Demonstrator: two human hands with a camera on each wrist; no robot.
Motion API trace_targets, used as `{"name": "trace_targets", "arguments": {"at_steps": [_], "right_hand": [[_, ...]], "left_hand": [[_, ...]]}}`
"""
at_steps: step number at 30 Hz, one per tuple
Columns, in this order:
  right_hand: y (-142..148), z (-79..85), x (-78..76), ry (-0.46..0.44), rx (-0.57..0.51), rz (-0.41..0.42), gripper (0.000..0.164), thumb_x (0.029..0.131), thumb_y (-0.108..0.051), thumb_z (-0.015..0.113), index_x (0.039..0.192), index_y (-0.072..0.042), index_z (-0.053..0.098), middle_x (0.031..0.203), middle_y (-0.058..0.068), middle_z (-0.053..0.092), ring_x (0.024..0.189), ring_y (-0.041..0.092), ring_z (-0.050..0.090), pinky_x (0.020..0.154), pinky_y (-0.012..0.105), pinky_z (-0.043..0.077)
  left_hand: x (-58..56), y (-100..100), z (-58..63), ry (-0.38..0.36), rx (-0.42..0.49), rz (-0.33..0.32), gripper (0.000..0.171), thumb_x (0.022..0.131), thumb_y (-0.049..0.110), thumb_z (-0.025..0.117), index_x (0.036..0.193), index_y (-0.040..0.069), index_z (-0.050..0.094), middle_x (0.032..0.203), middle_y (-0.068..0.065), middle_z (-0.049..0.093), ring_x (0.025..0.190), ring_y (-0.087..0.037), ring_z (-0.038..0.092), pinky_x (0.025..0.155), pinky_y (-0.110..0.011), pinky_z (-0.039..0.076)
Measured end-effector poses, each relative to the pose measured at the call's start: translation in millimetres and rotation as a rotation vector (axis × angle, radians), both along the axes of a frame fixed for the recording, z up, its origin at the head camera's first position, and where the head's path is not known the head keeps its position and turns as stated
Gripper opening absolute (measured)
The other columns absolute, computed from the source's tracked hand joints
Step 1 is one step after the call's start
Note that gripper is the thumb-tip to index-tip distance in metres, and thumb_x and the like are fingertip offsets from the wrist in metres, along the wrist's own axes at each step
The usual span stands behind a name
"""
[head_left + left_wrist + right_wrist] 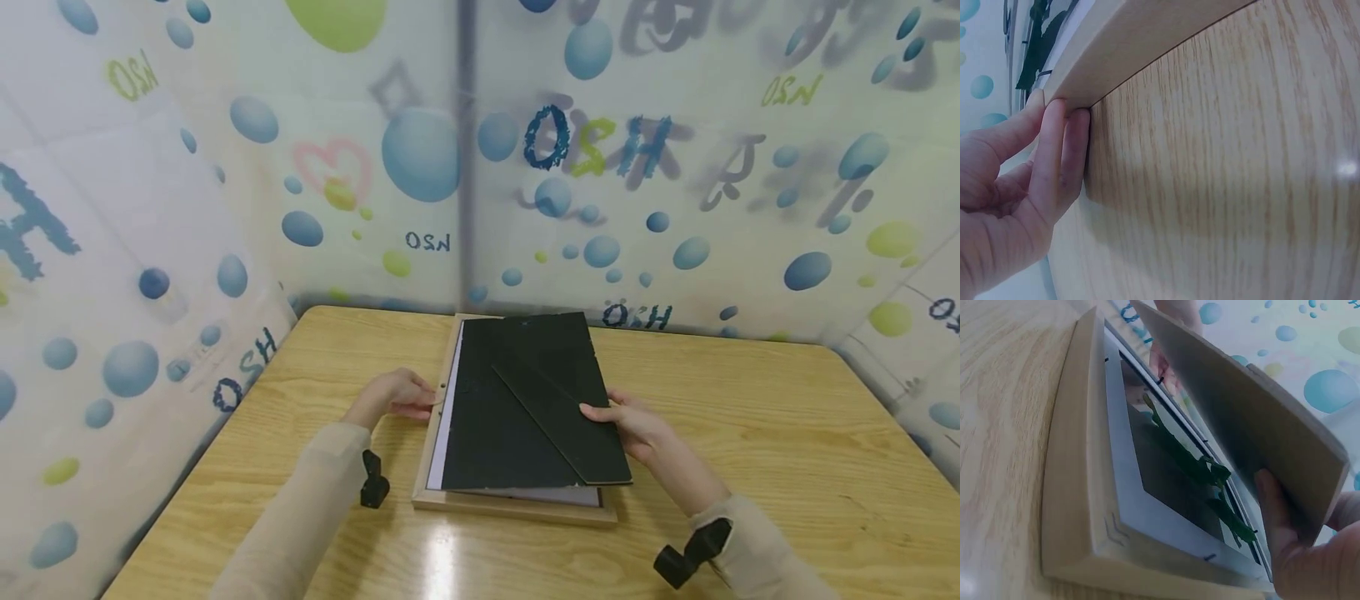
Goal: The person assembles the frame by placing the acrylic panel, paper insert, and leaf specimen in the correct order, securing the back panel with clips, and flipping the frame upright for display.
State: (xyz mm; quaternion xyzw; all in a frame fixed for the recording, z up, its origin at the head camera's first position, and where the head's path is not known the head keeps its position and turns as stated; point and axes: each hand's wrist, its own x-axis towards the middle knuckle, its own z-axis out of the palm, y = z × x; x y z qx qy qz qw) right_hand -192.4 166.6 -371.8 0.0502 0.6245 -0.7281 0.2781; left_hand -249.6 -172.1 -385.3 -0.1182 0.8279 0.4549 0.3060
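A light wooden picture frame (517, 511) lies on the table, back side up. Above it, my right hand (637, 427) grips the right edge of a black backing board (487, 442), thumb on top and fingers beneath. The board has a stand flap (558, 417) and is tilted, with its right side raised off the frame. My left hand (401, 393) holds the frame's left side, its fingertips against the wooden edge (1104, 62). In the right wrist view, a white mat (1124, 469), a green leafy piece (1179, 450) and small dark tabs (1210, 557) show inside the frame.
The wooden table (772, 467) has a rounded far right corner. Behind it hangs a pale curtain (720, 208) with blue and green dots and lettering. A black wrist camera (373, 481) sits on the left sleeve, another camera (692, 554) on the right.
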Motion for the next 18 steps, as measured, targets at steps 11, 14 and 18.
{"name": "trace_targets", "arguments": {"at_steps": [11,14,18], "right_hand": [[-13.8,-11.0,-4.3,-0.007,-0.028,-0.051,0.067,0.087,-0.004,0.058,0.139,0.004,0.017,0.08,-0.003,0.064,0.071,0.009,0.065,0.065,0.023,0.056],[-14.8,-13.3,-4.5,-0.011,-0.024,-0.063,0.066,0.087,-0.004,0.059,0.138,0.004,0.018,0.08,-0.003,0.064,0.071,0.009,0.065,0.065,0.023,0.055],[-15.4,-16.1,-5.1,-0.003,-0.037,-0.06,0.067,0.087,-0.005,0.059,0.138,0.004,0.018,0.082,-0.003,0.065,0.072,0.008,0.065,0.066,0.023,0.055]], "left_hand": [[-0.3,-0.4,-1.5,-0.007,0.064,-0.015,0.034,0.089,0.011,0.059,0.116,-0.007,0.051,0.093,-0.008,0.055,0.068,-0.008,0.059,0.067,-0.019,0.056],[-0.6,-1.0,-2.7,-0.01,0.075,-0.008,0.034,0.089,0.011,0.059,0.116,-0.007,0.051,0.093,-0.008,0.055,0.069,-0.009,0.06,0.068,-0.02,0.056],[-1.5,-2.0,-3.4,-0.007,0.086,-0.009,0.034,0.089,0.01,0.058,0.117,-0.008,0.05,0.092,-0.008,0.055,0.069,-0.009,0.059,0.068,-0.019,0.056]]}}
